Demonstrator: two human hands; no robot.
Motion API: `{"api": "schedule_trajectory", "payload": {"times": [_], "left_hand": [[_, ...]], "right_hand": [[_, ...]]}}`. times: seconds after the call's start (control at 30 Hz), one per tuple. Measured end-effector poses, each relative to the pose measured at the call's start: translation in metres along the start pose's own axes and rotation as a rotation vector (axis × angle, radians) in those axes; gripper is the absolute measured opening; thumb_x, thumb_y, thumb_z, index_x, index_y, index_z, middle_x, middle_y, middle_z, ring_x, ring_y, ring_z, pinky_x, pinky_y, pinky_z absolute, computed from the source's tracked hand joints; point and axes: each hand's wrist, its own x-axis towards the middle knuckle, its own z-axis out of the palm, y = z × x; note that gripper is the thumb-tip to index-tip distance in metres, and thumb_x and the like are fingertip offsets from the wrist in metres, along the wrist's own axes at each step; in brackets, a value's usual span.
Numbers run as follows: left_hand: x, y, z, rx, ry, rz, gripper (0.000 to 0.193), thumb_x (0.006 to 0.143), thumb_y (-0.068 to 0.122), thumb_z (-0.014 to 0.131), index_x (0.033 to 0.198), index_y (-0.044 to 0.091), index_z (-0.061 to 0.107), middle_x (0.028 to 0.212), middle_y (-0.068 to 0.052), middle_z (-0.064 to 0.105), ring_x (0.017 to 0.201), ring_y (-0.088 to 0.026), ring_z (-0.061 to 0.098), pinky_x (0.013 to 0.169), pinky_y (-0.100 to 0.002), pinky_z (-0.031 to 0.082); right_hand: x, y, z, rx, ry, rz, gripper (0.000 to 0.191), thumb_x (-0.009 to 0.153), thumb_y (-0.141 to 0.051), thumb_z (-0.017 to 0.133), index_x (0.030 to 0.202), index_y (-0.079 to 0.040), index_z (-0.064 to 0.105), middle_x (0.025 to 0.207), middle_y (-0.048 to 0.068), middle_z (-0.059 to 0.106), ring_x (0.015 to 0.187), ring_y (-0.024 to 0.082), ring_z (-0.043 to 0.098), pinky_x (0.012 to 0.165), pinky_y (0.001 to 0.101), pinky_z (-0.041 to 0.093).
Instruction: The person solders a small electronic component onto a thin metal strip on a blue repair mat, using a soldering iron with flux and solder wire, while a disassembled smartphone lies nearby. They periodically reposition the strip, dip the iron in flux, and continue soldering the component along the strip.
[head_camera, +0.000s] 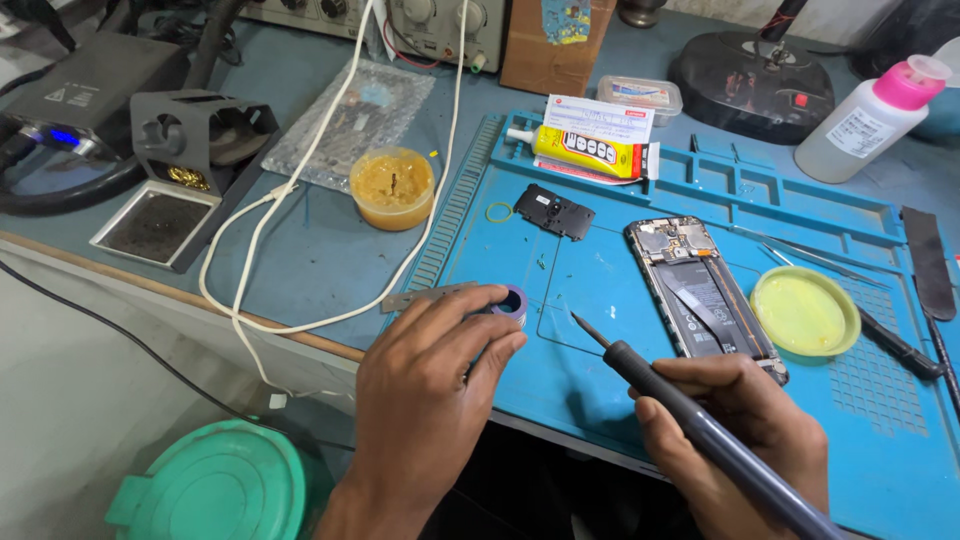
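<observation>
Resting on the near-left corner of the blue work mat (560, 330), the left hand (430, 400) curls its fingers over one small purple-rimmed spool (510, 300), gripping it from above. The right hand (740, 440) is closed around one dark soldering iron (690, 420), whose thin tip points up and left over bare mat, clear of everything.

One opened phone (700, 290) lies face down just beyond the right hand, its back removed. One black cover plate (555, 211) sits apart from it toward the far left of the mat, beside a single yellow rubber ring (498, 211). One shallow yellow-green dish (805, 312) lies just right of the phone, and one tube of glue (585, 150) rests on the mat's far edge. Off the mat to the left stand one tub of amber paste (392, 187) and one iron stand (195, 150), with a white cable (260, 230) looping between them to the table's near edge.

Open mat remains between the spool and the phone; the near edge of the mat lies under both wrists.
</observation>
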Motion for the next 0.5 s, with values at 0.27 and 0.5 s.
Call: {"api": "schedule_trajectory", "payload": {"times": [0.27,0.5], "left_hand": [[-0.0028,-0.0013,0.0003,-0.006,-0.006,-0.023,0.013,0.082,0.012,0.081,0.094,0.008,0.076,0.11,-0.001,0.076,0.096,-0.024,0.07,0.08,-0.037,0.055],[-0.0021,-0.001,-0.0001,-0.015,-0.017,-0.036,0.013,0.082,0.011,0.081,0.093,0.007,0.076,0.11,0.0,0.076,0.093,-0.024,0.07,0.078,-0.037,0.055]], "right_hand": [[0.0018,0.0028,0.0,-0.003,-0.02,-0.03,0.026,0.08,-0.004,0.078,0.104,0.001,0.072,0.09,0.009,0.08,0.085,0.011,0.074,0.077,0.0259,0.06],[0.0027,0.0011,0.0006,-0.018,-0.032,-0.024,0.026,0.081,-0.005,0.079,0.105,0.001,0.073,0.088,0.008,0.078,0.082,0.009,0.072,0.074,0.0253,0.058]]}}
